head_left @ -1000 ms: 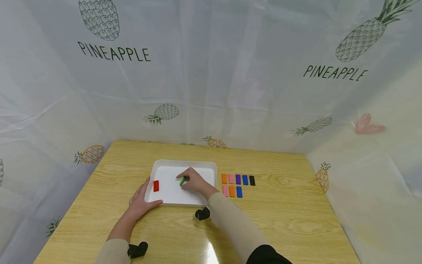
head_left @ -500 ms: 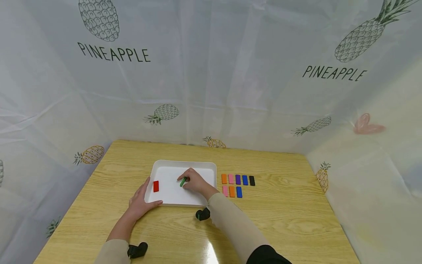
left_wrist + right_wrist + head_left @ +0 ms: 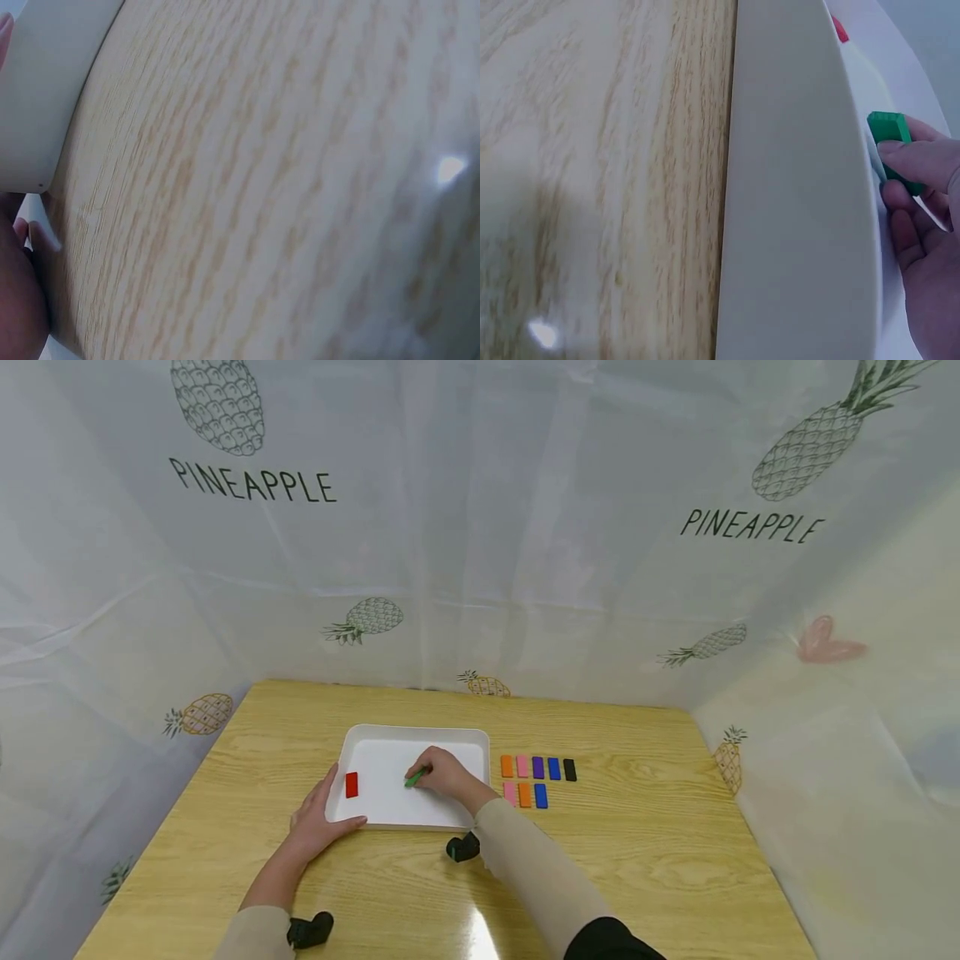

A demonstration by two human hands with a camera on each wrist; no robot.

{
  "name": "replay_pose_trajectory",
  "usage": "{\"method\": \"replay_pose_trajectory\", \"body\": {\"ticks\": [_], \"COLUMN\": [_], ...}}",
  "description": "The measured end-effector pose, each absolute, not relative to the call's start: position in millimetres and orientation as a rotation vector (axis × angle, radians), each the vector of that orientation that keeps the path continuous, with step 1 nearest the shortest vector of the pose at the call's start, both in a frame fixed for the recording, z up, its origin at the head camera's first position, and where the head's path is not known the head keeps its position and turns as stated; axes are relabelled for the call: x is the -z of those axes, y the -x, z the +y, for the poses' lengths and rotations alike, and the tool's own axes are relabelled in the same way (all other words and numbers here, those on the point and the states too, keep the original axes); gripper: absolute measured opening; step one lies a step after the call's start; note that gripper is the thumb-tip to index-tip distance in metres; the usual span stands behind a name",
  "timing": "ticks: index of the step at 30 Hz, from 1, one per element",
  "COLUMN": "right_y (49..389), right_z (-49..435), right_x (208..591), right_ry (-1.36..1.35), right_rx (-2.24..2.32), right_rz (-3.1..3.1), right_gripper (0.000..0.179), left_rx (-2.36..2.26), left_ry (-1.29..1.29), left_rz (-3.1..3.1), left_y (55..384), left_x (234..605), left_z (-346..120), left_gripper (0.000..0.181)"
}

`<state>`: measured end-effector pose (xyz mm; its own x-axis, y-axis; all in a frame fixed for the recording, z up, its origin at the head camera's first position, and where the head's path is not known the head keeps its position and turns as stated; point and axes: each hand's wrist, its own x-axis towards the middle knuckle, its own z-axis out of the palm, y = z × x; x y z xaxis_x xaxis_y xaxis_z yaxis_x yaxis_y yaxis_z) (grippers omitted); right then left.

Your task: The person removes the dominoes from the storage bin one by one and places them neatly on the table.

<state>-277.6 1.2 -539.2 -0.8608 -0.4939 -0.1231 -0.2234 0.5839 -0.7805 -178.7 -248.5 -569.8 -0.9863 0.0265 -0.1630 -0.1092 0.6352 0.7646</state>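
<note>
A white tray (image 3: 382,806) lies on the wooden table. Inside it, near the left wall, a red rectangular block (image 3: 352,785) lies flat. My right hand (image 3: 442,772) is over the middle of the tray and pinches a green rectangular block (image 3: 889,135) between thumb and fingers. Whether the green block touches the tray floor, I cannot tell. My left hand (image 3: 315,822) rests against the tray's front left corner, its fingers straight along the left side and the thumb stretched along the front rim. Most of that hand is outside the left wrist view.
To the right of the tray, several flat blocks lie in two rows, among them a black block (image 3: 570,770), a purple block (image 3: 537,767) and a blue block (image 3: 541,796). A pineapple-print curtain (image 3: 465,527) hangs behind and beside the table (image 3: 637,860).
My right hand has turned the green block, which slanted steeply and now lies closer to level. The left hand, tray and red block keep their places; the head view has shifted slightly.
</note>
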Motion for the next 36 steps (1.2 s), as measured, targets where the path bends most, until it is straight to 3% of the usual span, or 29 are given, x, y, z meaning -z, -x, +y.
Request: {"method": "replay_pose_trajectory", "body": {"ticks": [20, 36], "right_y": [262, 228], "right_z": [26, 53], "right_x": [531, 510], "right_ry": [0.602, 0.588], "right_rx": [1.267, 1.472], "right_rz": [2.43, 2.246], "right_gripper": [0.011, 0.007], "left_rx": [-1.26, -1.26], "left_ry": [0.039, 0.041], "left_rz": [2.734, 2.721], "left_y": [178, 179], "left_x": [569, 569], "left_z": [-247, -248], "left_gripper": [0.117, 0.117]}}
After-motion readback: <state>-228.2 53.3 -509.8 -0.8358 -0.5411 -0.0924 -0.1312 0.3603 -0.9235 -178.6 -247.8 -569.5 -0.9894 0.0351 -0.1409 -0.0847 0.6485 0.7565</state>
